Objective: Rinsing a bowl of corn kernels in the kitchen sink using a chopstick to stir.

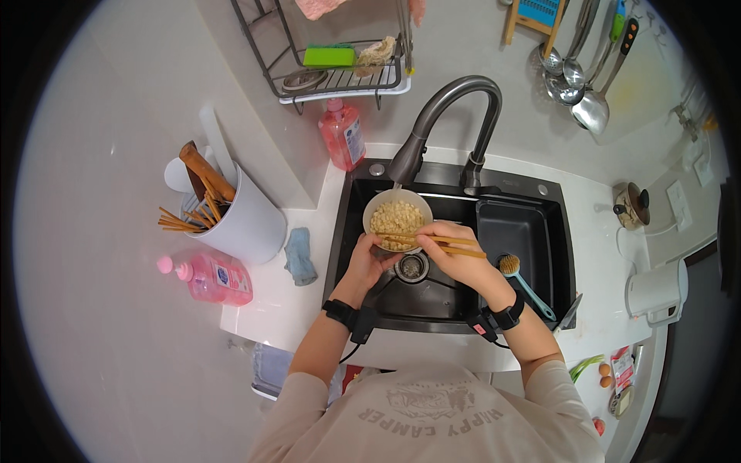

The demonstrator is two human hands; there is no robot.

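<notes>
My left hand [367,263] grips the near left rim of a white bowl [369,215] over the dark sink [417,298]. Pale yellow pieces, possibly corn kernels, fill the bowl as a heap of food [396,217]. Between the fingers of my right hand [457,260] is a pair of wooden chopsticks [457,245], their tips reaching into the food. Above the bowl's far edge hangs the spout of a pull-down faucet [407,159], with a thin stream of water falling into the bowl. The drain strainer [411,267] lies just below my hands.
A dish brush [524,283] rests in the black basin insert [515,231] at right, near a knife [570,312]. Left on the counter are a blue cloth [300,257], a white utensil holder [249,214] and a pink soap bottle [220,280]. An electric kettle [654,292] stands at right.
</notes>
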